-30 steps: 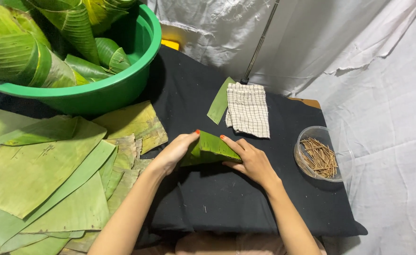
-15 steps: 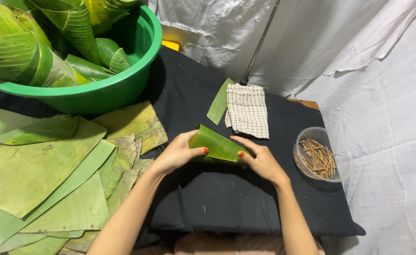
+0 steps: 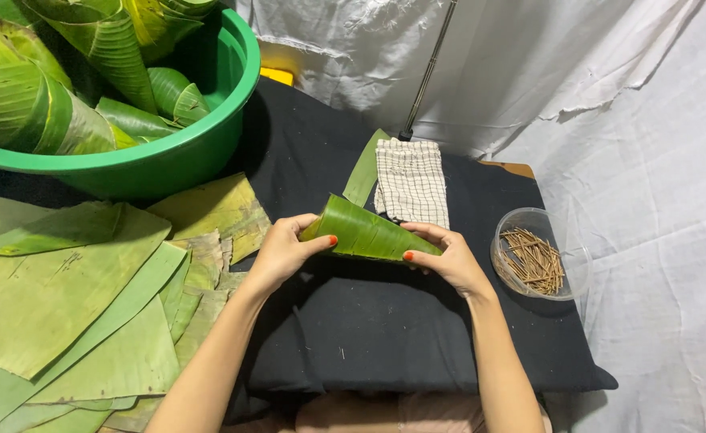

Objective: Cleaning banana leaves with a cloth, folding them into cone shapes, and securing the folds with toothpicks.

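Nearest me, at the lower middle of the frame, I see two bare forearms rising to the left hand [image 3: 281, 250] and the right hand [image 3: 449, 258]; between them lies the leaf cone [image 3: 365, 232], held just above the black cloth [image 3: 385, 337] at frame centre. A second ago that leaf stood more upright as a squat folded peak between the hands; now it has been turned on its side, wide mouth at the left, tip at the right, so I judge the rolling is done and the shape is being held closed. My left fingers curl round the wide end with the thumb pressed on the front; my right fingers pinch the narrow end, thumb below, fingers on top.

At the lower left a pile of flat cut leaves [image 3: 64, 313] overlaps; I count roughly ten, the lower ones being hidden. Right of centre stands one clear bowl [image 3: 504, 261] holding thin brown sticks [image 3: 533, 261], too many and too tangled to count. Just beyond the cone lies one checked cloth [image 3: 411, 183] with one loose leaf strip [image 3: 367, 170] touching its left edge. At the upper left, one green basin [image 3: 168, 156] holds rolled leaves [image 3: 108, 48]; I make out about six.
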